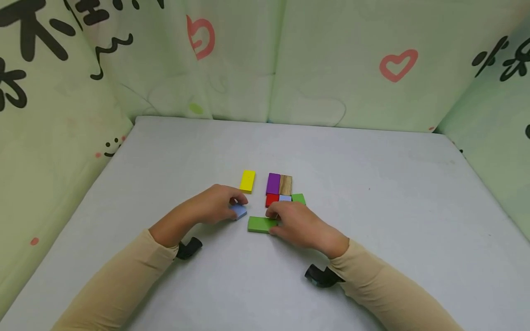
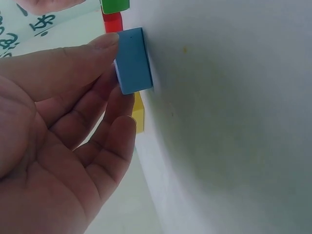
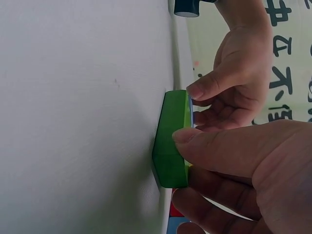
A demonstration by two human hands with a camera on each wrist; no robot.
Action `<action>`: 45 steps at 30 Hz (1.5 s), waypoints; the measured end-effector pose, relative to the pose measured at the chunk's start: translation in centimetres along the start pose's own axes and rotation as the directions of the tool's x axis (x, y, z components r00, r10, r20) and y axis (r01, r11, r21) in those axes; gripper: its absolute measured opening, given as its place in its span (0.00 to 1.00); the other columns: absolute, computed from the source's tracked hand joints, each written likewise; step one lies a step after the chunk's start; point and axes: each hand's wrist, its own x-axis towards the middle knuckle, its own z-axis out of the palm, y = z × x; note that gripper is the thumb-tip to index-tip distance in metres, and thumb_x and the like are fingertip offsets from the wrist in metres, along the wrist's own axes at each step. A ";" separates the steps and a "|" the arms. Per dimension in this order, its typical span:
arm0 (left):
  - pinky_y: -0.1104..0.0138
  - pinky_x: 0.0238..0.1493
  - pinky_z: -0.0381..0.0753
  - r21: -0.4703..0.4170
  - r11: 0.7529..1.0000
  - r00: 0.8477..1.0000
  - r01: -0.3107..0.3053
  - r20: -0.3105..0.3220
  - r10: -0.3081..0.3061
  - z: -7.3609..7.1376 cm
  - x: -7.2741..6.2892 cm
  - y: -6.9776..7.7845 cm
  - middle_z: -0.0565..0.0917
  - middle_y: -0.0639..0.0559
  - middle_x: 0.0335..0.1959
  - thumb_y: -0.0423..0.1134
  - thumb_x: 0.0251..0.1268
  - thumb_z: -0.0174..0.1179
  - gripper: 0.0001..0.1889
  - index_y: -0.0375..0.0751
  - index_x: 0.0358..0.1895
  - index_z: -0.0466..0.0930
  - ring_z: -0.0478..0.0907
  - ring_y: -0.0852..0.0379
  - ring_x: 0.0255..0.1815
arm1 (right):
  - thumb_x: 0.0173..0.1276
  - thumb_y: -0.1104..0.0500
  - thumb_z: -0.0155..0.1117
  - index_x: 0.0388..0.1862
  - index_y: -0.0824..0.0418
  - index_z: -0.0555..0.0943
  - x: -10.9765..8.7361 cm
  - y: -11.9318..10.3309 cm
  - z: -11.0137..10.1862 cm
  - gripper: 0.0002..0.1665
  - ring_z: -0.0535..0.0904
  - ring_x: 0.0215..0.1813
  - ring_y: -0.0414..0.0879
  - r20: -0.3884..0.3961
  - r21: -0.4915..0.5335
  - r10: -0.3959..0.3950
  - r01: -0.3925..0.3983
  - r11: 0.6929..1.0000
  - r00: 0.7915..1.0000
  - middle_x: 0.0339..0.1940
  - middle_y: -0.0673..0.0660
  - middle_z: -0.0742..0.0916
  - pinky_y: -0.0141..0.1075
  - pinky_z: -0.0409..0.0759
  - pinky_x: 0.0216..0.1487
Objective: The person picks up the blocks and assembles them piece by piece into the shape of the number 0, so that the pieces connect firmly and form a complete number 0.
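low over table (image 1: pixel 393 197), left hand (image 1: pixel 216 202) pinching blue block (image 1: pixel 239 212), right hand (image 1: pixel 300 224) pinching long green block (image 1: pixel 259 224)

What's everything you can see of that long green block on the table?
The long green block is a plain, smooth rectangular piece with straight edges, perhaps painted wood. It seems to lie flat on the table, its length running left to right in the head view, nearest the person of all the blocks. The right hand holds it toward its right end, thumb on its near side, hiding that end from the head view.
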 end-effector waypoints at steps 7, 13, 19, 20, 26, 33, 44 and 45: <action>0.59 0.59 0.77 0.002 1.000 1.000 0.004 0.009 -0.004 -0.1 0.1 0.0 0.83 0.51 0.51 0.29 0.63 0.67 0.19 0.40 0.57 0.83 0.77 0.51 0.53 | 0.63 0.62 0.74 0.49 0.64 0.83 0.3 -0.2 0.2 0.16 0.81 0.45 0.47 -0.006 -0.008 -0.008 0.008 1.000 1.000 0.42 0.54 0.86 0.41 0.81 0.51; 0.59 0.59 0.77 -0.003 1.000 1.000 0.006 0.005 -0.006 0.0 0.1 0.0 0.83 0.51 0.50 0.29 0.63 0.67 0.18 0.40 0.56 0.83 0.76 0.51 0.52 | 0.62 0.62 0.74 0.48 0.64 0.83 0.5 -0.5 0.3 0.16 0.81 0.44 0.47 -0.010 -0.010 -0.004 0.004 1.000 1.000 0.41 0.53 0.86 0.40 0.80 0.50; 0.59 0.59 0.77 0.002 1.000 1.000 -0.005 -0.001 0.005 0.0 0.1 0.1 0.84 0.50 0.49 0.29 0.63 0.67 0.18 0.40 0.56 0.83 0.77 0.51 0.51 | 0.63 0.62 0.73 0.48 0.63 0.83 0.6 -0.7 0.4 0.15 0.81 0.43 0.46 -0.008 -0.003 0.009 -0.009 1.000 1.000 0.40 0.52 0.86 0.40 0.80 0.49; 0.59 0.59 0.77 0.005 1.000 1.000 -0.010 -0.002 0.010 0.0 0.2 0.1 0.84 0.50 0.49 0.29 0.63 0.67 0.18 0.39 0.56 0.83 0.77 0.52 0.51 | 0.63 0.62 0.73 0.48 0.63 0.83 0.7 -0.8 0.4 0.15 0.81 0.43 0.46 -0.007 -0.003 0.009 -0.009 1.000 1.000 0.40 0.52 0.86 0.40 0.80 0.49; 0.60 0.57 0.78 0.006 1.000 1.000 -0.017 -0.002 0.017 0.0 0.2 0.1 0.84 0.50 0.49 0.29 0.63 0.67 0.17 0.39 0.56 0.83 0.78 0.53 0.49 | 0.63 0.62 0.73 0.48 0.63 0.83 0.8 -0.8 0.5 0.15 0.81 0.43 0.46 -0.012 -0.011 -0.002 0.002 1.000 1.000 0.40 0.53 0.86 0.40 0.81 0.49; 0.60 0.56 0.78 0.013 1.000 1.000 -0.026 -0.005 0.026 0.2 0.2 0.1 0.84 0.51 0.49 0.29 0.64 0.67 0.17 0.38 0.56 0.83 0.78 0.53 0.49 | 0.63 0.62 0.73 0.48 0.64 0.82 0.9 -0.9 0.6 0.15 0.81 0.42 0.47 -0.011 -0.022 -0.015 0.015 1.000 1.000 0.41 0.54 0.86 0.40 0.81 0.49; 0.61 0.55 0.78 0.012 1.000 0.999 -0.029 -0.020 0.029 0.3 0.1 0.0 0.84 0.50 0.47 0.28 0.63 0.66 0.16 0.38 0.54 0.82 0.78 0.52 0.49 | 0.64 0.62 0.73 0.48 0.64 0.82 1.1 -1.1 0.6 0.15 0.81 0.43 0.47 -0.012 -0.023 -0.016 0.015 1.000 1.000 0.41 0.54 0.86 0.40 0.81 0.50; 0.61 0.54 0.78 0.009 1.000 0.999 -0.025 -0.023 0.025 0.3 0.1 0.0 0.83 0.50 0.47 0.28 0.63 0.67 0.15 0.38 0.53 0.82 0.78 0.52 0.49 | 0.64 0.62 0.73 0.48 0.64 0.82 1.1 -1.1 0.6 0.15 0.81 0.43 0.47 -0.013 -0.022 -0.014 0.014 1.000 1.000 0.41 0.54 0.86 0.40 0.81 0.50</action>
